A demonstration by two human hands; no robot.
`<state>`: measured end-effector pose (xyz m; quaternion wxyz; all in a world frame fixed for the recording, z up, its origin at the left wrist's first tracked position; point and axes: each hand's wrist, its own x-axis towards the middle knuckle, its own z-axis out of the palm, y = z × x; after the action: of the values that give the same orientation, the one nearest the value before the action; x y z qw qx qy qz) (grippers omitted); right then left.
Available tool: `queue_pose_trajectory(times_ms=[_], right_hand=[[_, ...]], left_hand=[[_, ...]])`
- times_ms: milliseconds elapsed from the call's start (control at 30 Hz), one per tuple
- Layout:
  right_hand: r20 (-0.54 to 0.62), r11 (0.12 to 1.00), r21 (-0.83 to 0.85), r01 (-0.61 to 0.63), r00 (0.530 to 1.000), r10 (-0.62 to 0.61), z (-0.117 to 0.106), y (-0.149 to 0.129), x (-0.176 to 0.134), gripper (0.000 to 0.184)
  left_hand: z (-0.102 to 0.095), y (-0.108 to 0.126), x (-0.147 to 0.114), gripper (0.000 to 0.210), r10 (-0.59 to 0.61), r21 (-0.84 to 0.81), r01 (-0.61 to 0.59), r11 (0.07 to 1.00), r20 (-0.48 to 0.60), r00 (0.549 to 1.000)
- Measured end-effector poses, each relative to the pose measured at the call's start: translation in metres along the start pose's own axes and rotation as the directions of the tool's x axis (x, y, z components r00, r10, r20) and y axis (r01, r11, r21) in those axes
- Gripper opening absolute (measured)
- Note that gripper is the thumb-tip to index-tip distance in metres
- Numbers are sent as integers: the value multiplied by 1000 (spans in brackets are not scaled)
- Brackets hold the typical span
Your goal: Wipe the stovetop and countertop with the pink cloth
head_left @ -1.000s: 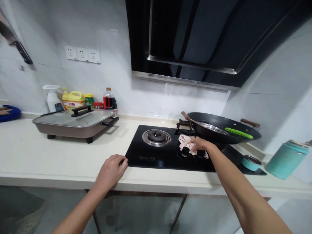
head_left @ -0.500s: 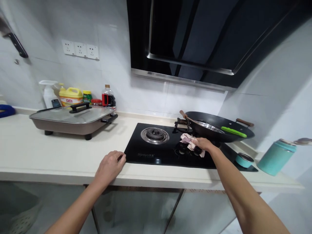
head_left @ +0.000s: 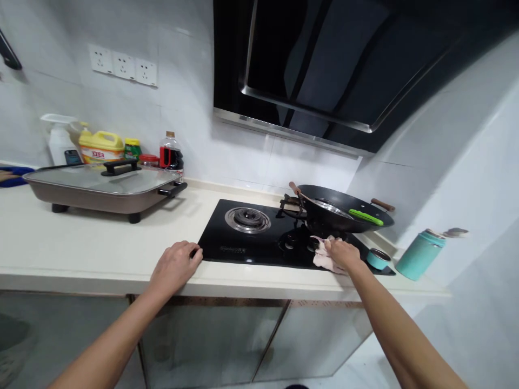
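Note:
A pale pink cloth (head_left: 324, 260) is bunched under my right hand (head_left: 340, 253), whose fingers are closed on it. The cloth lies against the black glass gas hob (head_left: 239, 256), just right of the control knobs (head_left: 290, 242), with its lower edge at the hob's front rim. My left hand (head_left: 175, 266) rests on the counter at the hob's front left corner, fingers curled in toward the thumb, nothing visible in them. Behind the right hand, a black wok (head_left: 344, 221) with wooden handles sits on the right burner, a green-handled utensil (head_left: 366, 217) lying in it. The left burner (head_left: 247, 220) is uncovered.
A turquoise lid or cup (head_left: 378, 259) stands on the hob's right end, beside a turquoise flask (head_left: 420, 255). Left is a lidded electric pan (head_left: 97, 197), with a dark sauce bottle (head_left: 171, 151) and cleaning bottles (head_left: 101, 147) behind. A black range hood (head_left: 292, 102) hangs above.
My right hand has moved the cloth rightward and toward the hob's front edge, uncovering knobs. My left hand stays by the hob's corner. The view has shifted a little to the right.

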<state>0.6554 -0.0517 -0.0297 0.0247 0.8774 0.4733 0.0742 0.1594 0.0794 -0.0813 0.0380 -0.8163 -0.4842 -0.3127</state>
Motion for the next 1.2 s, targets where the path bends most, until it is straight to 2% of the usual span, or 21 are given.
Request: queue_pose_trajectory(times_ms=[267,467,567,700,800,900,1000,1100,1200], right_hand=[[-77,996,0,94,993,-94,-1,-34,-48,44],[-182,991,79,107,979,-92,0,-66,-71,48],[-242,979,136,153,963,-117,3,-92,-83,49],[-334,952,205,228,930,-151,7,-146,-99,47],[-421,896,291,337,886,-196,7,-195,-109,40],[-503,785,399,474,829,-244,3,-243,-118,35],[-490,682,446,579,796,-355,-2,-275,-131,38],[-465,619,482,620,780,-419,-3,-285,-144,29],[-511,615,480,626,769,-384,5,-272,-151,27]], left_hand=[[6,-1,-1,39,52,72,-51,996,-16,999],[4,2,-2,38,51,79,-51,996,-2,999],[4,3,-3,37,46,90,-45,995,-7,999],[3,2,-3,38,50,82,-48,995,-19,999],[2,0,-2,37,38,56,-36,998,-19,999],[0,-2,1,37,12,1,-12,1000,-11,1000],[-2,-3,4,40,-38,-60,38,997,-4,999],[-4,-3,5,41,-84,-93,83,992,-1,996],[-4,-5,5,42,-114,-124,115,986,18,993]])
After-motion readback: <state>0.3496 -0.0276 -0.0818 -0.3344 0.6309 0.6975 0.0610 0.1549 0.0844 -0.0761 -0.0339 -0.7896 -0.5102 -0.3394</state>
